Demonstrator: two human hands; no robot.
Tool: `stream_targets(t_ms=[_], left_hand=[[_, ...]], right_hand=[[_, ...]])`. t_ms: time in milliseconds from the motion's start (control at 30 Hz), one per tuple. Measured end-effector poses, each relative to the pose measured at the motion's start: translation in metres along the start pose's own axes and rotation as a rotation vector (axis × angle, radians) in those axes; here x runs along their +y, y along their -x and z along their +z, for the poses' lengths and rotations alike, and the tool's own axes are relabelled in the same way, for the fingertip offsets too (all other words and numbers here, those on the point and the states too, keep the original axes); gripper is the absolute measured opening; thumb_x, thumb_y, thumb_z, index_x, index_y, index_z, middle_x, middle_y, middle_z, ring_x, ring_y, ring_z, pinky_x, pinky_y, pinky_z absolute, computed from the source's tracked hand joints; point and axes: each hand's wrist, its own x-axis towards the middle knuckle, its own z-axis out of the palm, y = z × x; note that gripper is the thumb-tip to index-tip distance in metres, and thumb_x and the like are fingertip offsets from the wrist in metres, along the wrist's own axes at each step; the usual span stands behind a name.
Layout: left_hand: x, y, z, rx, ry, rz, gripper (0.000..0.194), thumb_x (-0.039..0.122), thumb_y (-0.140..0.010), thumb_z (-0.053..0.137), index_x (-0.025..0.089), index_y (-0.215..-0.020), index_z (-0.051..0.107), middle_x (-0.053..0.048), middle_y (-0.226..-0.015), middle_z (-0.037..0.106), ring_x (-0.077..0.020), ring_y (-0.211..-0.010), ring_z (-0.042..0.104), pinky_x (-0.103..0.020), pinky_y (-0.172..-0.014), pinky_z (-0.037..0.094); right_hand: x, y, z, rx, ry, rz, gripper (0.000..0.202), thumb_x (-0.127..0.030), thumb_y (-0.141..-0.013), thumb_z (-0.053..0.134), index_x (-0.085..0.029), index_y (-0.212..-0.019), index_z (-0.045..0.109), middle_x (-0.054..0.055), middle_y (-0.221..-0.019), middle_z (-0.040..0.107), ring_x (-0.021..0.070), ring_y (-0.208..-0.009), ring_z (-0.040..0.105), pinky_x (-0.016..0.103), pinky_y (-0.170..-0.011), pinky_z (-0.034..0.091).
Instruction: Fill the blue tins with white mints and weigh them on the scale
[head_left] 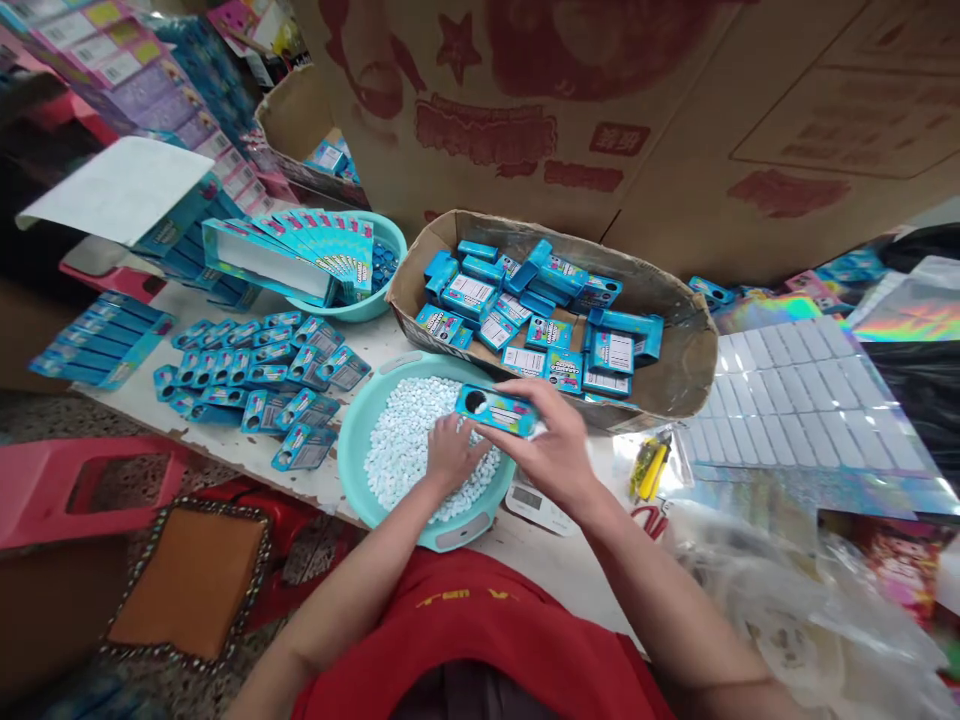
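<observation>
My right hand (553, 450) holds a small blue box (496, 408) flat over a teal basin (352, 447), its round opening facing up. My left hand (452, 455) rests in the white pellets (405, 440) that fill the basin, fingers curled into them; I cannot tell whether it grips any. Behind the basin stands a cardboard tray (675, 340) full of several blue boxes (540, 310). To the left, rows of blue boxes (262, 375) lie flat on the white table (247, 450).
A second teal bowl (390, 240) at the back holds flat blue cartons (300, 250). A small scale (536, 505) sits under my right wrist. Sticker sheets (802, 400), a yellow tool (651, 465) and plastic bags (795, 600) lie to the right. A pink stool (82, 485) stands at left.
</observation>
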Motion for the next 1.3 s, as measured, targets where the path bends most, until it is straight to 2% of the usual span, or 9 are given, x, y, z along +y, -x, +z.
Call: stream_targets(t_ms=[133,200,300,400,467,567,800,1067,1300], left_hand=[[-0.006,0.011,0.006,-0.140,-0.051,0.132,0.034,0.042,-0.086,0.047,0.022,-0.110,0.060,-0.011,-0.111,0.059,-0.0274,-0.105,0.050,-0.040,-0.086,0.040],[-0.019,0.014,-0.002,-0.131,0.052,0.075,0.026,0.039,-0.084,0.050,0.023,-0.100,0.062,-0.008,-0.102,0.061,-0.0243,-0.098,0.053,-0.035,-0.081,0.041],[-0.032,0.016,-0.019,0.000,0.448,-0.225,0.021,0.040,-0.077,0.056,0.020,-0.071,0.059,-0.002,-0.069,0.056,-0.0189,-0.075,0.055,-0.028,-0.068,0.041],[-0.025,0.015,-0.045,0.172,0.907,-0.443,0.033,0.050,-0.076,0.053,0.019,-0.063,0.049,0.004,-0.054,0.046,-0.0117,-0.051,0.046,-0.023,-0.052,0.037],[-0.012,0.016,-0.064,0.251,1.239,-0.470,0.032,0.050,-0.076,0.054,0.019,-0.068,0.047,0.004,-0.057,0.048,-0.0089,-0.045,0.043,-0.021,-0.045,0.033],[0.010,0.017,-0.087,0.333,1.615,-0.378,0.025,0.040,-0.071,0.061,0.019,-0.072,0.048,0.003,-0.063,0.053,-0.0105,-0.052,0.052,-0.020,-0.046,0.038],[0.028,0.009,-0.101,0.551,1.632,-0.343,0.023,0.034,-0.071,0.066,0.017,-0.071,0.050,0.003,-0.063,0.053,-0.0105,-0.056,0.056,-0.022,-0.051,0.046],[0.030,0.004,-0.099,0.554,1.554,-0.293,0.025,0.036,-0.071,0.068,0.017,-0.070,0.050,0.004,-0.063,0.052,-0.0088,-0.053,0.053,-0.020,-0.045,0.041],[0.032,0.007,-0.094,0.570,1.474,-0.242,0.023,0.035,-0.076,0.064,0.017,-0.069,0.051,0.004,-0.058,0.051,-0.0093,-0.054,0.053,-0.021,-0.054,0.043]], right_hand=[[0.025,0.007,0.026,-0.080,-0.011,0.099,0.029,-0.034,-0.076,0.072,-0.022,-0.099,0.060,0.004,-0.095,0.064,0.0221,-0.090,0.059,0.035,-0.078,0.047],[0.033,0.012,0.032,-0.095,-0.003,0.135,0.029,-0.034,-0.075,0.072,-0.023,-0.100,0.059,0.004,-0.097,0.064,0.0225,-0.091,0.059,0.036,-0.079,0.046],[0.042,0.021,0.037,-0.135,0.049,0.164,0.028,-0.032,-0.074,0.072,-0.022,-0.097,0.060,0.005,-0.095,0.064,0.0234,-0.090,0.059,0.036,-0.078,0.046],[0.050,0.029,0.046,-0.192,0.118,0.176,0.027,-0.027,-0.073,0.072,-0.021,-0.096,0.059,0.005,-0.095,0.064,0.0244,-0.090,0.057,0.037,-0.077,0.045],[0.052,0.033,0.055,-0.256,0.162,0.194,0.027,-0.024,-0.072,0.072,-0.020,-0.095,0.059,0.006,-0.094,0.064,0.0251,-0.090,0.057,0.037,-0.077,0.045],[0.047,0.038,0.069,-0.358,0.217,0.218,0.028,-0.018,-0.070,0.072,-0.020,-0.095,0.060,0.006,-0.094,0.065,0.0264,-0.091,0.056,0.038,-0.077,0.045],[0.021,0.035,0.075,-0.354,0.178,0.216,0.029,-0.020,-0.069,0.073,-0.021,-0.095,0.059,0.005,-0.092,0.064,0.0256,-0.091,0.056,0.038,-0.079,0.044],[0.023,0.032,0.073,-0.336,0.173,0.254,0.030,-0.017,-0.068,0.074,-0.020,-0.094,0.059,0.005,-0.092,0.063,0.0256,-0.091,0.055,0.037,-0.078,0.043],[0.026,0.031,0.078,-0.343,0.124,0.266,0.031,-0.016,-0.067,0.074,-0.020,-0.094,0.060,0.004,-0.092,0.063,0.0246,-0.091,0.056,0.037,-0.080,0.043]])
